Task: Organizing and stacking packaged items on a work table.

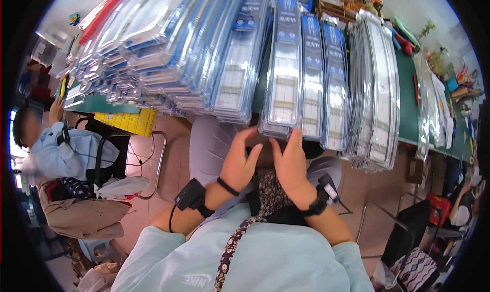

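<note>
A stack of clear rulers in long clear packages with blue header cards (pixel 285 83) lies in front of me, its near end just over the table edge. My left hand (pixel 239 163) is below and left of that end, thumb spread from the fingers, holding nothing that I can see. My right hand (pixel 292 167) has its fingertips at the near end of the same stack, thumb apart; some fingertips are hidden under or against the packages. A narrower stack (pixel 312 80) and another blue-carded stack (pixel 335 88) lie just to the right.
A large pile of similar packages (pixel 153 52) fills the left side. More packages (pixel 375 93) stand at the right on the green table (pixel 408 98). A yellow box (pixel 127 121) sits at left, near another person in light blue (pixel 71 151). A metal-framed chair (pixel 403 236) stands at lower right.
</note>
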Action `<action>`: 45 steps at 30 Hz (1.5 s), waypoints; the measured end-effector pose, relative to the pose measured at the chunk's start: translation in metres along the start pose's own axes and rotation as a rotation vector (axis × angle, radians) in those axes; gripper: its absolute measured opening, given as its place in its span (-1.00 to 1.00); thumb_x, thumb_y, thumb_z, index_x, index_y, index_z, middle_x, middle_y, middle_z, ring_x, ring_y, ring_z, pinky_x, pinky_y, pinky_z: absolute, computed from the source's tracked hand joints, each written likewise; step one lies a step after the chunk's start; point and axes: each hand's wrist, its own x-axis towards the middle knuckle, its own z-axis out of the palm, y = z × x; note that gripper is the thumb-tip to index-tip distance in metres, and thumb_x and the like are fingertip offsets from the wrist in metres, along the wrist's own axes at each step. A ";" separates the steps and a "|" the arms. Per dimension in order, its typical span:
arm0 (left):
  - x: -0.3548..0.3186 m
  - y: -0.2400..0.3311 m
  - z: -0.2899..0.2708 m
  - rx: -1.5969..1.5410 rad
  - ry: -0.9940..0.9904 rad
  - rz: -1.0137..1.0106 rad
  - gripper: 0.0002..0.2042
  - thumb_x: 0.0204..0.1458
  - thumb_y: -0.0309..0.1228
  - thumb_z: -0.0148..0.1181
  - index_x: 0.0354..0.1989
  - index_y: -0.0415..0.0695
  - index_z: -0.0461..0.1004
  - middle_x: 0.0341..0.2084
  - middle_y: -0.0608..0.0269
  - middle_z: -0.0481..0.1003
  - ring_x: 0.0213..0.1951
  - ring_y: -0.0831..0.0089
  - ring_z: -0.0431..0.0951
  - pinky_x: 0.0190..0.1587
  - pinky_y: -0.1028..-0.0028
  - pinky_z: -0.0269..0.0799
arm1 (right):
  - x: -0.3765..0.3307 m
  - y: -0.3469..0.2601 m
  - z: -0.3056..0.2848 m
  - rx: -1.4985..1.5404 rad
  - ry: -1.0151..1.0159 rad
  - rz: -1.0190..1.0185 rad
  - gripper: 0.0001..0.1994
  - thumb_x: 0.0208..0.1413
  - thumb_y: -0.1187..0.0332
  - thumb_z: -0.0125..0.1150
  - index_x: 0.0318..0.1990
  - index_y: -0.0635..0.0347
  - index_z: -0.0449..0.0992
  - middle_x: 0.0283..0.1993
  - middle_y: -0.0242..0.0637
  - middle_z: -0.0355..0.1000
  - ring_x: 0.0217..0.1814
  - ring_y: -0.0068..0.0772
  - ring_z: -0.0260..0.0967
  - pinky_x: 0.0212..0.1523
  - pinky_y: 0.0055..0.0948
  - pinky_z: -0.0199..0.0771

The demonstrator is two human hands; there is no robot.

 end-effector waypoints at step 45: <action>-0.064 -0.038 -0.081 -0.756 -0.493 -0.667 -0.27 0.09 0.27 -0.50 0.30 0.00 -0.01 0.22 0.22 0.11 0.24 0.30 0.10 0.21 0.16 0.05 | -0.017 -0.055 -0.011 0.682 -0.583 0.364 -0.20 0.10 -0.02 0.09 0.26 0.46 -0.06 0.24 0.09 0.06 0.33 -0.24 -0.02 0.27 -0.40 -0.02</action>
